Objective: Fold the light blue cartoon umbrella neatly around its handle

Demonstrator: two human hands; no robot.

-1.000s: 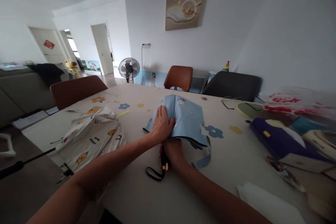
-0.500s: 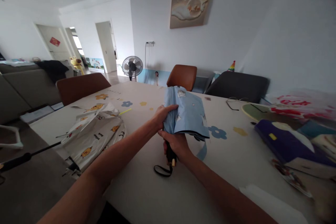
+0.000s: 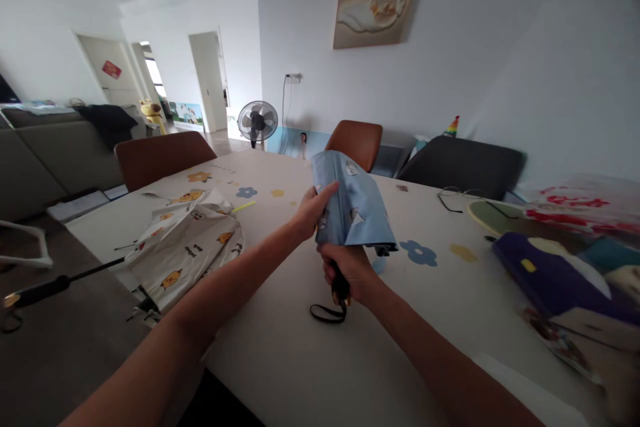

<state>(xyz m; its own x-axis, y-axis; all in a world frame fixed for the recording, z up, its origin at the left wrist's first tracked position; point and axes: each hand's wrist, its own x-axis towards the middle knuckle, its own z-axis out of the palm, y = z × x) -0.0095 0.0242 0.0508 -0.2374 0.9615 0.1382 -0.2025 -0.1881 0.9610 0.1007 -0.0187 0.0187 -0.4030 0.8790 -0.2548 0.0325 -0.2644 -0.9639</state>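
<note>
A folded light-blue umbrella is held up above the table, its canopy gathered and pointing away from me. My right hand is closed round its dark handle, from which a black wrist strap dangles. My left hand wraps the left side of the blue canopy, fingers curled over the fabric.
A second umbrella, white with yellow cartoon prints, lies at the table's left edge with its black handle sticking out left. Glasses, a purple box and bags sit at right. Chairs ring the table.
The blue umbrella has been lifted off the table and held upright. My left hand went from pressing flat on the canopy to gripping its side; the canopy is now more tightly gathered.
</note>
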